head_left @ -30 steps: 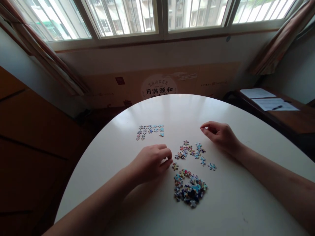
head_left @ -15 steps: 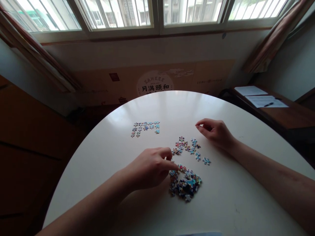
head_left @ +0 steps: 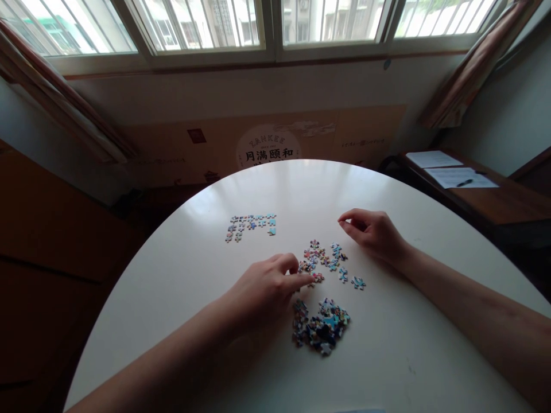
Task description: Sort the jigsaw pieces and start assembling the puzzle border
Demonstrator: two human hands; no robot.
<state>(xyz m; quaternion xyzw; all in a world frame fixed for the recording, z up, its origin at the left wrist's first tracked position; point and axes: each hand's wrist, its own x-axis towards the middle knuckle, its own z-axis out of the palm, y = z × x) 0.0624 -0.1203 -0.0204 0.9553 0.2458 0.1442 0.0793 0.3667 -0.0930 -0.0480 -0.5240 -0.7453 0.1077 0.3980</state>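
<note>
My left hand (head_left: 273, 284) reaches over the table with its index finger stretched out onto a few jigsaw pieces (head_left: 317, 278), touching but not gripping them. Just nearer to me lies a heaped pile of jigsaw pieces (head_left: 325, 330), dark and blue ones among them. Beyond the fingertip spreads a loose group of pieces (head_left: 316, 253), pink, yellow and blue. My right hand (head_left: 376, 232) rests to the right of that group, thumb and index tips together, with no piece visible in them. Farther back on the left, a partly joined puzzle section (head_left: 252, 225) lies flat.
The round white table (head_left: 172, 281) fills the foreground. On the right, a brown side table (head_left: 482, 205) bears paper sheets (head_left: 460, 178) and a pen (head_left: 465, 183). A printed panel (head_left: 163, 143) stands below the window, and curtains (head_left: 465, 86) hang at both sides.
My left index finger has moved away from me, sliding a few pieces off the pile's far edge toward the loose group. My right hand keeps its pose. The view has shifted slightly.
</note>
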